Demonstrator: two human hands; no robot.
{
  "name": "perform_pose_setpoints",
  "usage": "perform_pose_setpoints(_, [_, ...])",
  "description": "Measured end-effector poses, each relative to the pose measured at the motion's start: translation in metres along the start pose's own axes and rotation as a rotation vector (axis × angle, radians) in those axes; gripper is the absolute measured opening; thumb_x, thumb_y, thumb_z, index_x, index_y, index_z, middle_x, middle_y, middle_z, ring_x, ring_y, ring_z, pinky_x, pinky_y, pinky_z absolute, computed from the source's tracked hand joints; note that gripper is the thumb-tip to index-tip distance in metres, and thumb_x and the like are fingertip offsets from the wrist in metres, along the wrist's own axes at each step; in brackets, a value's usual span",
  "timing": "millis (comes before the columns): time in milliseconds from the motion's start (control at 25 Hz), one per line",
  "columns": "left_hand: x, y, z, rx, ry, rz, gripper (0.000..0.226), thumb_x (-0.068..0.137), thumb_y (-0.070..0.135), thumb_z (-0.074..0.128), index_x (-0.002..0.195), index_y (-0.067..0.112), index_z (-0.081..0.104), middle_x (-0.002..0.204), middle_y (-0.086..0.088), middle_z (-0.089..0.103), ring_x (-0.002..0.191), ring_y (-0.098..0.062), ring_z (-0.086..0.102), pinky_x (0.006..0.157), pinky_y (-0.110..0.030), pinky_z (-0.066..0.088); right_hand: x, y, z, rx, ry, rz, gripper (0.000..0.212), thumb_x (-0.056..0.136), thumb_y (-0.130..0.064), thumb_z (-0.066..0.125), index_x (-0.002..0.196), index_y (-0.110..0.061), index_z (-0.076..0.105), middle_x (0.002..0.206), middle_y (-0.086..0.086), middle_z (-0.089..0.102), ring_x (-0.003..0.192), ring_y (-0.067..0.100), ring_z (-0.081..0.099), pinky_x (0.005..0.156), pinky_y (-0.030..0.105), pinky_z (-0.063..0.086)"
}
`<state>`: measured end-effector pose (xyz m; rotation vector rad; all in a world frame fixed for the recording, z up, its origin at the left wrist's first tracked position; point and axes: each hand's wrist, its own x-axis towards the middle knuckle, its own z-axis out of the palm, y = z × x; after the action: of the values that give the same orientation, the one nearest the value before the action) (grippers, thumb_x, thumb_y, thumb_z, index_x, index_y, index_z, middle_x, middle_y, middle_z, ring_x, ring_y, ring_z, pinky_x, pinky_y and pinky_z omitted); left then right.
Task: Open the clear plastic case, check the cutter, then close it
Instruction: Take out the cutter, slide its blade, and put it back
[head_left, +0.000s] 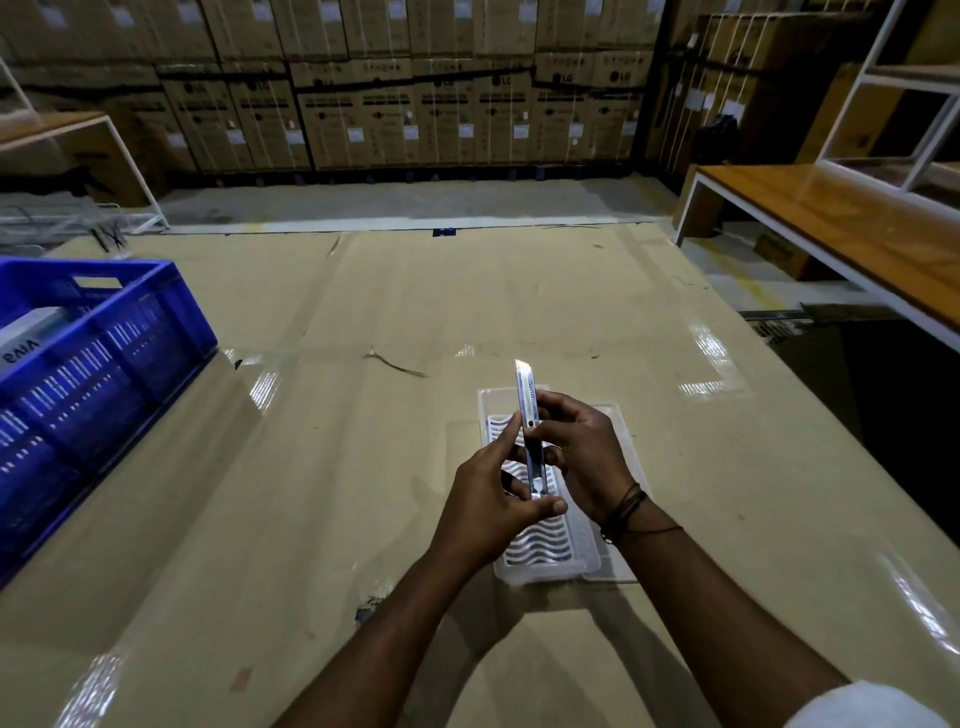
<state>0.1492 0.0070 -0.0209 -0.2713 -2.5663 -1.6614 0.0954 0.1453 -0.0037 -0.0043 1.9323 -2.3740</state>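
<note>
A slim silver cutter (529, 410) is held upright above the table, its shiny blade tip sticking out at the top. My left hand (493, 499) grips its lower end, thumb across the bottom. My right hand (584, 452) holds its middle from the right, fingers wrapped around the body. Under both hands the clear plastic case (545, 556) lies open on the table, showing a white wavy insert; its lid lies flat to the right.
A blue slotted crate (93, 358) with a white box inside stands at the left edge of the cardboard-covered table (337, 467). A wooden bench (852, 239) is at the right. Stacked cardboard boxes (395, 104) line the far wall.
</note>
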Motion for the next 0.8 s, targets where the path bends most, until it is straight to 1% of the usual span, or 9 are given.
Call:
perform_pose_setpoints(120, [0.001, 0.000, 0.000, 0.004, 0.008, -0.005, 0.111, 0.068, 0.029, 0.095, 0.158, 0.039, 0.030, 0.114, 0.010, 0.066, 0.073, -0.015, 0.068, 0.067, -0.014, 0.057, 0.001, 0.002, 0.000, -0.023, -0.008, -0.022, 0.053, 0.076, 0.015, 0.055, 0.115, -0.015, 0.075, 0.109, 0.016, 0.073, 0.087, 0.027, 0.068, 0.080, 0.049, 0.056])
perform_pose_setpoints(200, [0.001, 0.002, 0.000, 0.001, 0.012, -0.010, 0.111, 0.069, 0.027, 0.094, 0.158, 0.039, 0.030, 0.115, 0.010, 0.066, 0.075, -0.017, 0.069, 0.068, -0.015, 0.058, 0.001, 0.003, 0.000, -0.025, -0.020, -0.032, 0.057, 0.071, 0.011, 0.056, 0.117, -0.018, 0.074, 0.107, 0.018, 0.072, 0.086, 0.032, 0.067, 0.080, 0.055, 0.056])
perform_pose_setpoints(240, [0.001, 0.002, -0.001, -0.003, 0.017, -0.010, 0.111, 0.069, 0.027, 0.094, 0.158, 0.039, 0.030, 0.116, 0.009, 0.067, 0.074, -0.017, 0.069, 0.068, -0.015, 0.058, 0.000, 0.003, 0.000, -0.028, -0.029, -0.034, 0.057, 0.070, 0.008, 0.057, 0.117, -0.019, 0.073, 0.103, 0.018, 0.072, 0.085, 0.036, 0.067, 0.077, 0.054, 0.057])
perform_pose_setpoints(280, [0.002, 0.003, -0.002, -0.007, 0.024, -0.008, 0.111, 0.069, 0.026, 0.094, 0.158, 0.040, 0.030, 0.117, 0.009, 0.067, 0.074, -0.015, 0.070, 0.068, -0.014, 0.057, -0.001, 0.004, 0.000, -0.033, -0.038, -0.034, 0.054, 0.072, 0.005, 0.059, 0.118, -0.020, 0.073, 0.099, 0.018, 0.071, 0.085, 0.040, 0.069, 0.072, 0.050, 0.056])
perform_pose_setpoints(360, [0.004, 0.004, -0.005, -0.019, 0.042, 0.000, 0.111, 0.069, 0.023, 0.094, 0.158, 0.041, 0.030, 0.116, 0.010, 0.067, 0.073, -0.011, 0.071, 0.068, -0.015, 0.058, -0.005, 0.006, 0.001, -0.050, -0.046, -0.042, 0.039, 0.085, -0.001, 0.063, 0.118, -0.018, 0.073, 0.103, 0.020, 0.073, 0.094, 0.042, 0.073, 0.067, 0.040, 0.054])
perform_pose_setpoints(400, [0.005, 0.005, -0.006, -0.029, 0.045, 0.007, 0.111, 0.069, 0.021, 0.094, 0.157, 0.042, 0.031, 0.115, 0.012, 0.066, 0.071, -0.009, 0.070, 0.069, -0.016, 0.059, -0.007, 0.008, 0.002, -0.064, -0.042, -0.047, 0.030, 0.091, -0.006, 0.062, 0.117, -0.017, 0.073, 0.105, 0.019, 0.075, 0.098, 0.039, 0.074, 0.068, 0.041, 0.056])
perform_pose_setpoints(480, [0.005, 0.005, -0.008, -0.035, 0.048, 0.021, 0.110, 0.069, 0.018, 0.093, 0.157, 0.043, 0.031, 0.113, 0.014, 0.066, 0.068, -0.006, 0.068, 0.070, -0.018, 0.059, -0.009, 0.011, 0.003, -0.112, -0.023, -0.064, 0.023, 0.097, -0.014, 0.062, 0.115, -0.018, 0.074, 0.105, 0.013, 0.077, 0.100, 0.034, 0.074, 0.076, 0.045, 0.059])
perform_pose_setpoints(600, [0.004, 0.005, -0.008, -0.021, 0.053, 0.030, 0.108, 0.069, 0.015, 0.092, 0.157, 0.041, 0.033, 0.112, 0.014, 0.066, 0.065, -0.004, 0.065, 0.071, -0.021, 0.061, -0.010, 0.013, 0.004, -0.169, -0.017, -0.080, 0.022, 0.096, -0.016, 0.064, 0.114, -0.020, 0.075, 0.103, 0.009, 0.078, 0.099, 0.032, 0.075, 0.079, 0.048, 0.062])
perform_pose_setpoints(800, [0.002, 0.005, -0.006, -0.031, 0.044, 0.021, 0.108, 0.069, 0.013, 0.093, 0.158, 0.033, 0.035, 0.118, 0.006, 0.066, 0.061, -0.005, 0.064, 0.067, -0.018, 0.059, -0.015, 0.011, 0.001, -0.208, -0.044, -0.091, 0.024, 0.096, -0.014, 0.063, 0.117, -0.017, 0.074, 0.105, 0.010, 0.077, 0.098, 0.031, 0.075, 0.081, 0.050, 0.061])
